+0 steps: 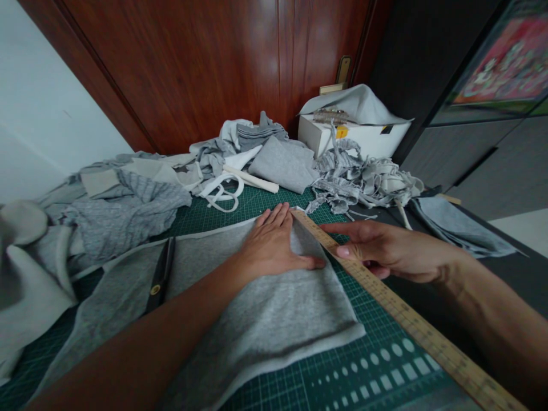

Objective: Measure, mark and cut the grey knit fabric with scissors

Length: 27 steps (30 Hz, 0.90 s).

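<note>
A grey piece of fabric [274, 325] lies spread over a green cutting mat [295, 382]. My left hand [276, 242] presses flat on its far right part, fingers stretched out and thumb apart. My right hand [372, 245] grips a long wooden ruler [398, 302] between thumb and fingers. The ruler runs diagonally from the fabric's far right corner down to the lower right edge of the view. Left of my left hand, black-handled scissors [160, 274] rest on the fabric, partly hidden by my forearm.
Heaped grey cloth [132, 200] lines the left and back. White-handled scissors [222, 191] lie at the back. Gathered fabric strips [363, 177] lie before a white box [312, 134]. Folded grey cloth [462, 225] is at the right. A wooden door [205, 63] stands behind.
</note>
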Each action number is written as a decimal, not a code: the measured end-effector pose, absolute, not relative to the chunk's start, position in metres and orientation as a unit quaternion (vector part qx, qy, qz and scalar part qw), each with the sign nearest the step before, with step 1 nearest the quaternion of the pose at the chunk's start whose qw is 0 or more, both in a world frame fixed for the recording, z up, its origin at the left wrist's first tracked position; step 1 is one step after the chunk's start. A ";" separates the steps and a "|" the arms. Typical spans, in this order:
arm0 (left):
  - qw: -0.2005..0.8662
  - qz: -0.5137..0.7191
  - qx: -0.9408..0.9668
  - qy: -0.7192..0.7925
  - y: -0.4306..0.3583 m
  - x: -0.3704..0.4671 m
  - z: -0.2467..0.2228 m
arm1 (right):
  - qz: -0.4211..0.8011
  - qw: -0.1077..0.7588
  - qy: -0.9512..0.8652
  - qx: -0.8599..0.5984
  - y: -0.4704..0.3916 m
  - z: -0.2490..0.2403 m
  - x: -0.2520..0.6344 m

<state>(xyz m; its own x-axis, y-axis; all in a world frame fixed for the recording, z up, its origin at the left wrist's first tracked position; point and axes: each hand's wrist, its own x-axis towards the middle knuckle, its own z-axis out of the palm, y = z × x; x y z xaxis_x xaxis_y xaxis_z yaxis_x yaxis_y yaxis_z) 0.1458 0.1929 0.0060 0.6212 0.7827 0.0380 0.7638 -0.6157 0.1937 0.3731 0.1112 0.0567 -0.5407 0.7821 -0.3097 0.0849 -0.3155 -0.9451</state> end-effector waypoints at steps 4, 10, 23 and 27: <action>0.073 0.052 0.896 0.435 0.192 0.145 0.007 | 0.707 0.256 -0.523 -0.401 0.115 0.048 0.370; 0.052 0.024 0.912 0.406 0.191 0.142 0.012 | 0.691 0.278 -0.512 -0.428 0.116 0.034 0.346; 0.064 0.015 0.905 0.420 0.192 0.144 0.012 | 0.728 0.334 -0.463 -0.379 0.108 0.043 0.336; 0.065 0.039 0.891 0.447 0.191 0.146 0.011 | 0.733 0.333 -0.448 -0.389 0.109 0.041 0.337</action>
<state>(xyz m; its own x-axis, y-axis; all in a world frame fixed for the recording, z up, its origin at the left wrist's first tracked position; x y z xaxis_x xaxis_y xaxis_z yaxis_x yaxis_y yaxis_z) 0.1458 0.1907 0.0112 0.5980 0.8014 0.0114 0.7911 -0.5925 0.1517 0.3371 0.1091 0.0414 -0.4749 0.8369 -0.2721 -0.1401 -0.3771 -0.9155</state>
